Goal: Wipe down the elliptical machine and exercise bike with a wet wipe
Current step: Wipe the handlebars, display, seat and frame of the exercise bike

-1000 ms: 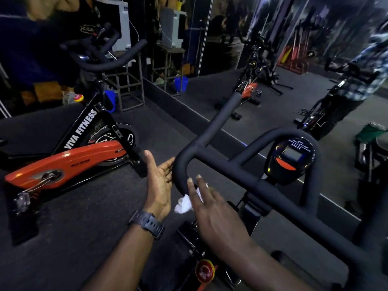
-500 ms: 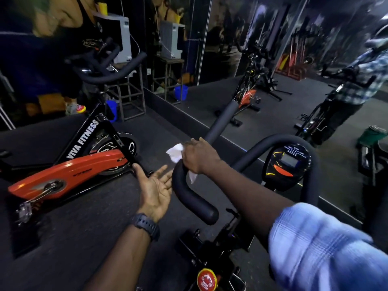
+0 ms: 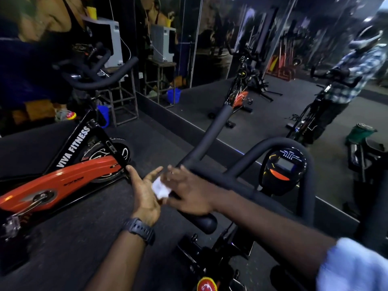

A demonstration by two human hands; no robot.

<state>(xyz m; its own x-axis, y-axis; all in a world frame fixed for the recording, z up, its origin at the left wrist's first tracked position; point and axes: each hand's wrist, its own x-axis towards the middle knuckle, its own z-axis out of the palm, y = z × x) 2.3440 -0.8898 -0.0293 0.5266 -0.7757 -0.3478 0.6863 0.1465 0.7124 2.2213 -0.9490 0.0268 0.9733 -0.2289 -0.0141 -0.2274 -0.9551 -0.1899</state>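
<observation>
Low in the middle of the frame, my right hand [image 3: 190,193] presses the wipe [image 3: 160,189] against the near end of the bike's handlebar [image 3: 212,131]. Its fingers look fairly straight and spread, though blur hides them in part, so the grip reads as released, pushing rather than clenching. My left hand [image 3: 144,195] is just beside it, palm up and fingers relaxed, grasping nothing; whether it touches the wipe I cannot tell.

To do this step well I would keep the wipe flat under the fingers, wrap it round the bar, and draw it along the whole bend to the end cap [image 3: 204,223], then up the long bar.

Right of centre the console [image 3: 282,170] sits inside a loop of bar; it needs a light touch, I think, so moisture stays off the screen. An orange bike [image 3: 63,181] stands at left, well apart. A mirror [image 3: 273,59] fills the upper right, a blue bucket [image 3: 173,95] nearby.
</observation>
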